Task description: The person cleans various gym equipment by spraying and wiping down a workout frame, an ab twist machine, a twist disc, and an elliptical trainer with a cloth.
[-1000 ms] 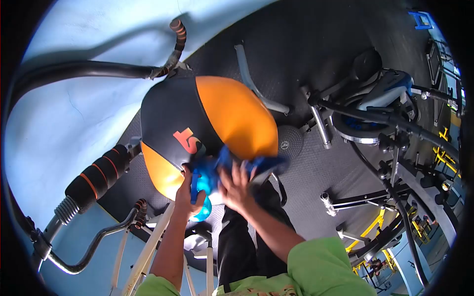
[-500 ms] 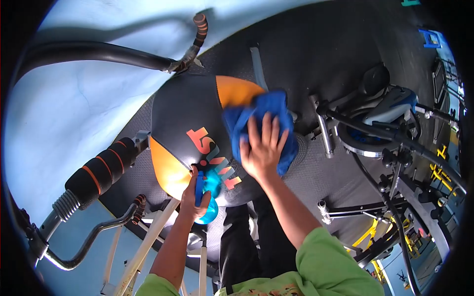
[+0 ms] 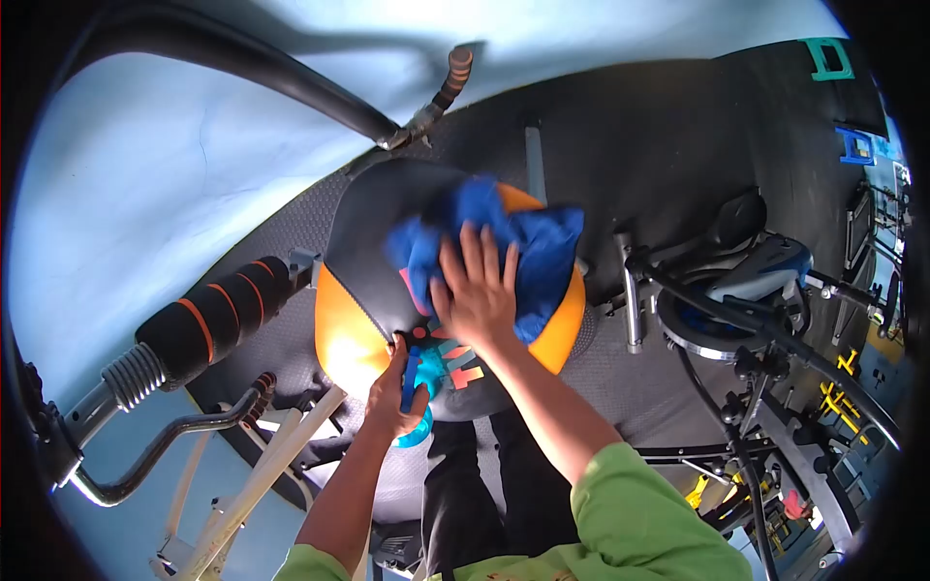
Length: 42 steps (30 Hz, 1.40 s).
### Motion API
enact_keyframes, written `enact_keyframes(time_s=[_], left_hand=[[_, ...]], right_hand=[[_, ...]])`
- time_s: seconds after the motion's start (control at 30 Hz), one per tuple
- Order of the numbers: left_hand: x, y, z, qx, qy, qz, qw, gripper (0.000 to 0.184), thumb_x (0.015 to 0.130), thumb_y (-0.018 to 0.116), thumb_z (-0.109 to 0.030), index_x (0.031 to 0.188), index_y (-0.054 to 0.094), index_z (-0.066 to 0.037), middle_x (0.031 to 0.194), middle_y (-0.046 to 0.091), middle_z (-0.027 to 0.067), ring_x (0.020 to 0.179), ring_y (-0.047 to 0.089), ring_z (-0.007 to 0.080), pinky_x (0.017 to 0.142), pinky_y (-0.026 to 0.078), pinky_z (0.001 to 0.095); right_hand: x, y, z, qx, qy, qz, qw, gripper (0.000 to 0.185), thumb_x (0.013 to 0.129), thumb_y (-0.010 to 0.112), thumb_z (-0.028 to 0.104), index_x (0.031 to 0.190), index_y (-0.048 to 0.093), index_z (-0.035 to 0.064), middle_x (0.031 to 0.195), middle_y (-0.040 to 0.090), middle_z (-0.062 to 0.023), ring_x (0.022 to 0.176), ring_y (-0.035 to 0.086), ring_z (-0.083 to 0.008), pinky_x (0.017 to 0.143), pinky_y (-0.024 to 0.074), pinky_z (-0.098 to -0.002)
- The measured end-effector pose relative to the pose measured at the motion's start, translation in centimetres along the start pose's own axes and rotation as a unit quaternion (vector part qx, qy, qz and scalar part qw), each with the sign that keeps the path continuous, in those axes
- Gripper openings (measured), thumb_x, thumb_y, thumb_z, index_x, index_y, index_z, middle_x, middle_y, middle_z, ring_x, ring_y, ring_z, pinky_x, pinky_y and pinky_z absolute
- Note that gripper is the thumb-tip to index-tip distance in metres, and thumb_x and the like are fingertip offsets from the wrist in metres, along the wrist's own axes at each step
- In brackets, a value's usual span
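Observation:
A large rounded black and orange padded piece [image 3: 373, 213] with colored lettering sits before me. My right hand [image 3: 477, 290] lies with fingers spread on top of a blue cloth [image 3: 547, 257], pressing it against the padded surface. The cloth is bunched and partly blurred, and it covers some of the lettering. Closed around a teal spray bottle [image 3: 415, 433] with a blue trigger, my left hand [image 3: 392, 397] is at the near edge of the padding. Part of the bottle is hidden by my fingers.
A foam-gripped handle [image 3: 215, 320] juts in on the left, below a curved black bar [image 3: 262, 73] by the wall. An exercise bike [image 3: 736, 281] stands to the right. Green [image 3: 826, 60] and blue stools [image 3: 856, 145] are at the far right.
My right hand has slid the cloth to the left across the padding, uncovering orange at the right side. My left hand keeps hold of the spray bottle. The view has shifted slightly.

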State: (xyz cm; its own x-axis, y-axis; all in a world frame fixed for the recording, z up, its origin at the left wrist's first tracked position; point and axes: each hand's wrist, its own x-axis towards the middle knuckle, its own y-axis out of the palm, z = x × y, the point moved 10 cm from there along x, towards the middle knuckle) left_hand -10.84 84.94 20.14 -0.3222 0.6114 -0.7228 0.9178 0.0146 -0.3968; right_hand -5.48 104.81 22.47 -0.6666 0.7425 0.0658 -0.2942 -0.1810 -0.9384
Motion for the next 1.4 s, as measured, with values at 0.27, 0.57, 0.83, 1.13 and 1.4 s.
enact_keyframes(time_s=[0.27, 0.57, 0.83, 1.13, 1.4], left_hand=[[0.3, -0.1, 0.8, -0.024, 0.016, -0.005, 1.000, 0.083, 0.076, 0.062, -0.019, 0.150, 0.027, -0.005, 0.119, 0.060, 0.0271, 0.111, 0.061, 0.0402, 0.097, 0.048, 0.0384], [0.3, 0.2, 1.6, -0.038, -0.011, 0.033, 0.999, 0.079, 0.077, 0.062, -0.020, 0.149, 0.031, -0.008, 0.126, 0.057, 0.0259, 0.116, 0.056, 0.0422, 0.099, 0.046, 0.0413], [0.3, -0.1, 1.4, 0.030, 0.033, -0.027, 0.999, 0.082, 0.078, 0.062, -0.019, 0.152, 0.027, -0.008, 0.112, 0.065, 0.0154, 0.096, 0.066, 0.0296, 0.089, 0.051, 0.0348], [0.5, -0.1, 1.3, -0.093, 0.016, 0.002, 0.996, 0.081, 0.074, 0.061, -0.023, 0.148, 0.032, -0.002, 0.124, 0.054, 0.0236, 0.116, 0.054, 0.0392, 0.102, 0.043, 0.0414], [0.1, -0.7, 0.2, 0.007, 0.027, -0.005, 1.000, 0.084, 0.076, 0.060, -0.025, 0.150, 0.027, -0.005, 0.132, 0.053, 0.0199, 0.125, 0.049, 0.0377, 0.107, 0.040, 0.0422]], right_hand=[[1.4, -0.9, -11.4, -0.077, 0.248, -0.052, 0.964, 0.060, 0.087, 0.057, 0.037, 0.140, 0.045, 0.0130, 0.139, 0.047, -0.0202, 0.130, 0.043, -0.0375, 0.106, 0.0266, -0.0643], [-8.8, 4.9, 1.7, 0.094, -0.168, 0.179, 0.965, 0.054, 0.083, 0.062, 0.037, 0.133, 0.055, 0.0163, 0.134, 0.054, -0.0179, 0.128, 0.047, -0.0340, 0.109, 0.0274, -0.0615], [8.0, 2.3, -0.3, -0.114, 0.079, -0.047, 0.989, 0.056, 0.086, 0.055, 0.041, 0.137, 0.052, 0.0171, 0.142, 0.046, -0.0200, 0.132, 0.040, -0.0414, 0.104, 0.0205, -0.0722], [3.7, 1.9, 2.9, 0.003, -0.185, 0.084, 0.979, 0.057, 0.079, 0.062, 0.040, 0.132, 0.058, 0.0197, 0.140, 0.050, -0.0135, 0.131, 0.041, -0.0346, 0.107, 0.0270, -0.0628], [8.3, 5.9, 12.9, 0.034, -0.251, 0.059, 0.966, 0.055, 0.084, 0.058, 0.044, 0.133, 0.054, 0.0184, 0.145, 0.044, -0.0136, 0.137, 0.037, -0.0338, 0.108, 0.0213, -0.0649]])
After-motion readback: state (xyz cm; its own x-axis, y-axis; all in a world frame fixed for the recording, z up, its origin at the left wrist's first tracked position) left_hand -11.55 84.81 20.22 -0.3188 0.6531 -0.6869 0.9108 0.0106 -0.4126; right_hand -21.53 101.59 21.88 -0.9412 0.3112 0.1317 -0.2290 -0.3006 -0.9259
